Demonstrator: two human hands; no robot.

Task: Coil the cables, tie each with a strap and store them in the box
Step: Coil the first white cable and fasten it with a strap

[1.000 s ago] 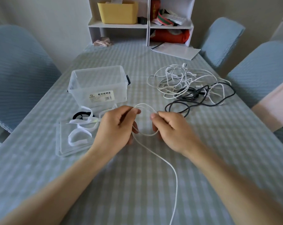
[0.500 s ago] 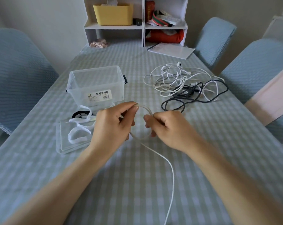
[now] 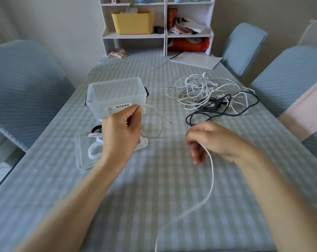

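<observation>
Two hands (image 3: pixel 121 130) (image 3: pixel 216 140) hold thin, smooth white cable (image 3: pixel 211 171).

The checked-cloth counter (image 3: pixel 154 188) carries a clear box (image 3: pixel 115 96) beyond the left grip (image 3: pixel 122 131), a cable tangle (image 3: pixel 214 96) beyond the right grip (image 3: pixel 212 140), and far-end papers (image 3: pixel 196 60)

A single wide-angle view looked from the person's head, forward and down along the table (image 3: pixel 154 188). It sat close above the table's near end, so both forearms rose from the bottom edge, with the left hand (image 3: pixel 121 131) and right hand (image 3: pixel 216 140) about mid-frame. Beyond the table's far end, the white shelf unit (image 3: pixel 165 28) met the top edge. Chairs beside the table bowed outward at the frame's sides. No second view shared the scene.
</observation>
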